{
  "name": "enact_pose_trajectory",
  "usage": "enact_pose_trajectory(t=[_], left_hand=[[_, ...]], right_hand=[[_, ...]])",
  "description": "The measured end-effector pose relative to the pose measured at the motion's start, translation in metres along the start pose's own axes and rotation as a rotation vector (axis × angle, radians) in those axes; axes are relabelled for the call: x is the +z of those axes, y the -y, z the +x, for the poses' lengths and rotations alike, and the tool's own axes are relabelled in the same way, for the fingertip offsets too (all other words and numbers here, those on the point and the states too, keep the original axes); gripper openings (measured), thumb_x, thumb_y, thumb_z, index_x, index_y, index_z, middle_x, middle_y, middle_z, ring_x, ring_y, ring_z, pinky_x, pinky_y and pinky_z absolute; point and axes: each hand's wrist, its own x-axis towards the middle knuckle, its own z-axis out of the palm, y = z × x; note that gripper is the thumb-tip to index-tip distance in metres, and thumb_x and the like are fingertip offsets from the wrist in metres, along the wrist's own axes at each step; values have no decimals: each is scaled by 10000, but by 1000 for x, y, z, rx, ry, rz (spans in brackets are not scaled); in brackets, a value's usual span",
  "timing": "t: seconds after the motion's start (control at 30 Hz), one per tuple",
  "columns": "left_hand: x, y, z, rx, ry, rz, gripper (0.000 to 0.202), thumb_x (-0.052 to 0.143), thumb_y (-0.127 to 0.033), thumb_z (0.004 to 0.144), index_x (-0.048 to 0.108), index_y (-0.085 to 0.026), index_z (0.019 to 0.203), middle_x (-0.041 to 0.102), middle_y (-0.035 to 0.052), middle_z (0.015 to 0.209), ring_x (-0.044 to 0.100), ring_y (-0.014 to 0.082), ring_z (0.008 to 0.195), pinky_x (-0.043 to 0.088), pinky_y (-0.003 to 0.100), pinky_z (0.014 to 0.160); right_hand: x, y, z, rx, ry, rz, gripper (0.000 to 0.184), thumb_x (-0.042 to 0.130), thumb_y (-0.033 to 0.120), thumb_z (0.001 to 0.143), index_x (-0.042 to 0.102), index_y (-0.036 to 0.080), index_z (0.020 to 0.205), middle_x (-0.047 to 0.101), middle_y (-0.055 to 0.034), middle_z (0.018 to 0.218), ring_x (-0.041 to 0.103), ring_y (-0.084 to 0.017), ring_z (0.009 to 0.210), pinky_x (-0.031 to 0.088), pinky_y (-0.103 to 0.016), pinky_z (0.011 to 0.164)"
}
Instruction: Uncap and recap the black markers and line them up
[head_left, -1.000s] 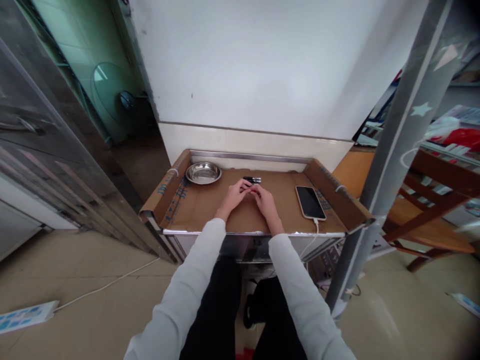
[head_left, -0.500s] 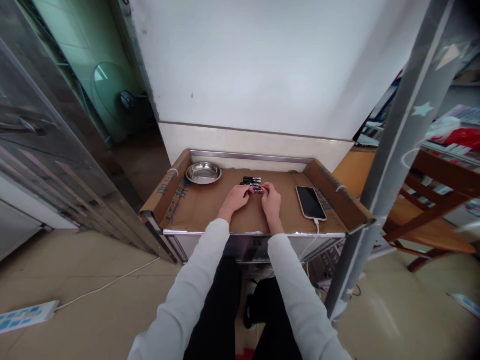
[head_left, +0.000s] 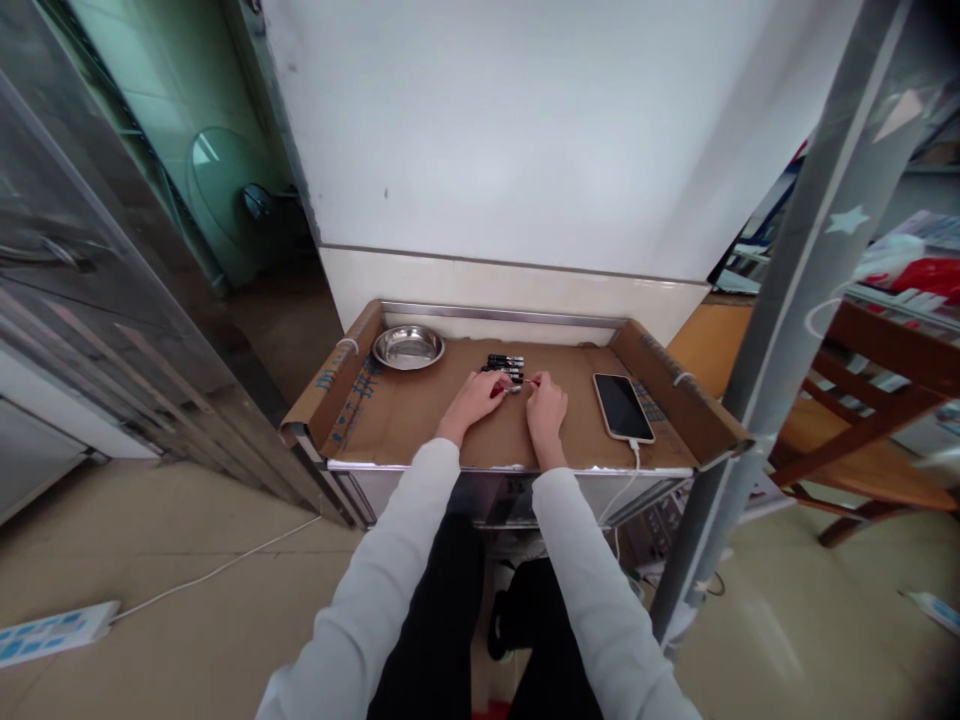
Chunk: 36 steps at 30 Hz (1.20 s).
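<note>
Several short black-and-silver marker pens (head_left: pixel 505 360) lie side by side on the cardboard sheet (head_left: pixel 465 440). Just in front of this row my left hand (head_left: pixel 474 402) is closed on a marker pen (head_left: pixel 512 389), whose silvery end sticks out to the right and shows some red. My right hand (head_left: pixel 547 408) pinches a small thin red piece (head_left: pixel 532 382), perhaps a cap or tip, a little apart from that pen. Fingers partly hide both items, so their exact shape is unclear.
A round steel dish (head_left: pixel 409 348) sits at the back left of the cardboard. On the right lies a phone (head_left: pixel 624 407) with a white cable (head_left: pixel 634 455) plugged in. Folded cardboard walls edge both sides, and a grey post (head_left: pixel 780 260) stands at the right.
My hands have drawn slightly apart, the right one moving a little right and toward me. A gap now shows between the pen in my left hand and the red piece in my right.
</note>
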Motion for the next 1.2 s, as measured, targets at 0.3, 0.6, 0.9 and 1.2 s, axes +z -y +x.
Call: enact_pose_trajectory(t=[0.3,0.6,0.9,1.2], left_hand=[[0,0,0,16,-127,-10,127,473,-227,891,547,-204,992,651,29,1044,585,173,977,383,304,856],[-2,0,1,-102,-226,-89,277,431,-250,923,457,-213,1197,650,37,1076,573,169,1027,327,354,950],[-5,-6,1,-17,-195,-101,335,418,-270,930,429,-223,1261,620,55,1175,541,172,1088,337,332,944],[-6,5,-2,-428,-425,169,255,394,-262,924,575,-254,1103,649,65,1055,503,252,959,341,399,859]], right_hand=[[-1,0,3,-107,-26,162,207,354,173,912,557,166,950,667,-94,908,584,-210,844,346,-304,763],[7,-5,6,-213,-82,670,203,334,252,906,493,190,1016,651,-101,1009,621,-187,924,470,-314,814],[8,-1,3,-489,201,730,755,386,57,723,138,171,1428,479,-118,1353,494,-180,1215,399,-369,1012],[9,1,4,-232,47,172,371,380,98,776,581,134,1086,527,-160,1157,454,-267,1083,365,-415,935]])
